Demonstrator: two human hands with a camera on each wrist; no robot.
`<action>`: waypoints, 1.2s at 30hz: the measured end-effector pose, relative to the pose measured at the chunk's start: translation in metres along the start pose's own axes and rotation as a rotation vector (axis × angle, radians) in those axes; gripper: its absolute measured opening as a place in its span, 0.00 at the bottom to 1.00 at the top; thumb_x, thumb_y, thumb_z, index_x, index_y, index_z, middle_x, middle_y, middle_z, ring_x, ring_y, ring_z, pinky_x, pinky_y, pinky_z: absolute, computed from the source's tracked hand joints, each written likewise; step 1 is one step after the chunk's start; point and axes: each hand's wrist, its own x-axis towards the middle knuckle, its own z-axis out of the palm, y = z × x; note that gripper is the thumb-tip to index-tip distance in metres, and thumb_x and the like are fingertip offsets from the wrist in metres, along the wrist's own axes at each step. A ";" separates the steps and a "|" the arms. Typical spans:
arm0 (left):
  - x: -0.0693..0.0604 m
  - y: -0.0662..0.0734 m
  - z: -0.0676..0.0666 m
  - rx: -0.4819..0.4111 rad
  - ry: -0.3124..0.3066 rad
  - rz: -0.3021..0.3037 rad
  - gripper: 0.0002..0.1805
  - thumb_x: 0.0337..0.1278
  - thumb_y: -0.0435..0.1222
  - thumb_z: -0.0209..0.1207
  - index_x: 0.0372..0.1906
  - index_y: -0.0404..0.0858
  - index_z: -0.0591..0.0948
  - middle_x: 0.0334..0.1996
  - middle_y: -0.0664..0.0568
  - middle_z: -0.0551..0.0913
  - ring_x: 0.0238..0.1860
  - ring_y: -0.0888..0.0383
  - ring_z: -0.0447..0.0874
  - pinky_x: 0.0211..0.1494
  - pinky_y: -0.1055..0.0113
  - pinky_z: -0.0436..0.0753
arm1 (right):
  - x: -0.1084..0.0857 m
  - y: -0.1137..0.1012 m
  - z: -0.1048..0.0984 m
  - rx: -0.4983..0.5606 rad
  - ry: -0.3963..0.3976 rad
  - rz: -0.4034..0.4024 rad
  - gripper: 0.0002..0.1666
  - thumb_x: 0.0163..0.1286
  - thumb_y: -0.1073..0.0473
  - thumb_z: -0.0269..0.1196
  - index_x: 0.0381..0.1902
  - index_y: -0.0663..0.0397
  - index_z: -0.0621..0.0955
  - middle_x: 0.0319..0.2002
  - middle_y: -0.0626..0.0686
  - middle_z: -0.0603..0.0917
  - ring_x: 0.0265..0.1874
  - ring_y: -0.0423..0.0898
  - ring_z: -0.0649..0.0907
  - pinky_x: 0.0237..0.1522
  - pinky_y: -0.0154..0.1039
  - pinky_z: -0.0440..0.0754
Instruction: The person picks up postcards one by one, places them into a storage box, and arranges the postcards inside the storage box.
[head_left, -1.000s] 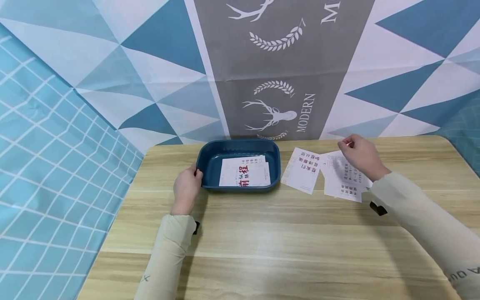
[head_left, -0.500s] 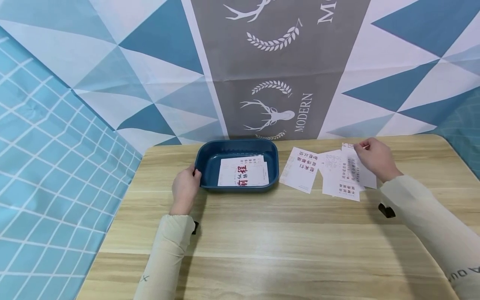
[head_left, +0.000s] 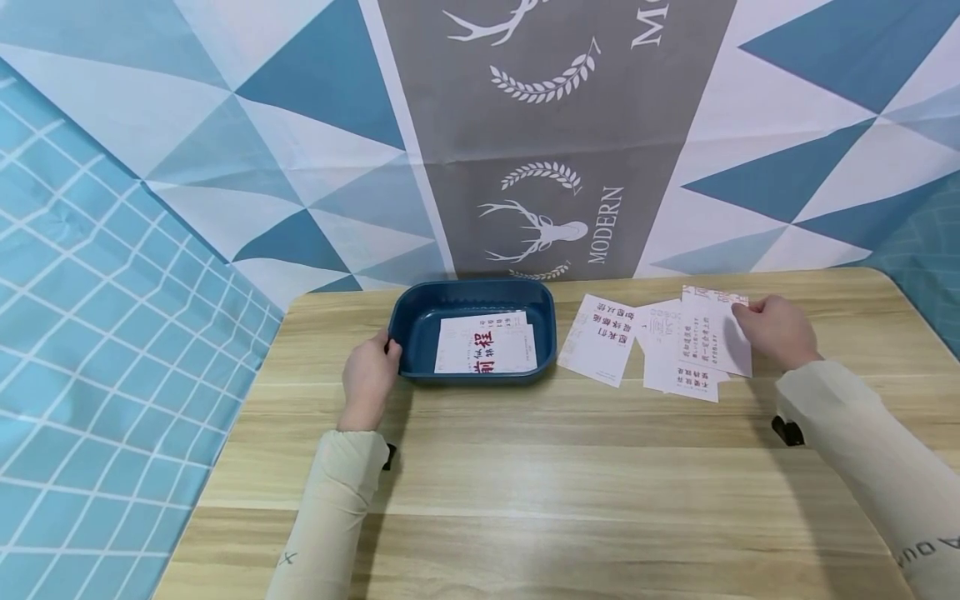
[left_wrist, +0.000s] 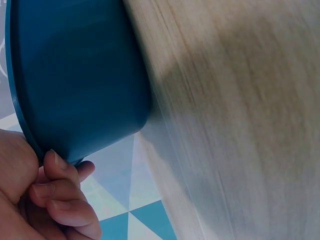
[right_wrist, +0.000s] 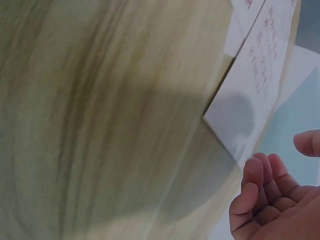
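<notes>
Printed cards (head_left: 660, 354) in and right of a blue tray (head_left: 476, 379), along the tabletop's (head_left: 562, 483) far edge.
Behind, a backdrop (head_left: 480, 133) reads MODERN. Left hand (head_left: 370, 379) grips the tray's left rim towards its near corner; right hand (head_left: 782, 332), thumb apart from curved fingers, grasps nothing, its fingertips at the rightmost card's (head_left: 712, 337) right edge, towards the tabletop's far right corner. Red 程 and 前 mark the top card (head_left: 487, 346) in the tray; the finest print is too small to read.

The tray (head_left: 480, 301) is dark blue; the cards (head_left: 597, 343) are white, printed in red and perhaps grey; the desk (head_left: 525, 483) has yellowish wood grain.
</notes>
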 end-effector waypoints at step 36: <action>0.000 -0.001 0.001 -0.002 -0.009 0.001 0.16 0.65 0.37 0.46 0.49 0.34 0.79 0.37 0.38 0.83 0.33 0.45 0.80 0.38 0.51 0.76 | -0.002 0.000 0.007 -0.108 -0.062 0.059 0.31 0.61 0.35 0.55 0.14 0.53 0.65 0.12 0.47 0.63 0.16 0.44 0.67 0.19 0.36 0.62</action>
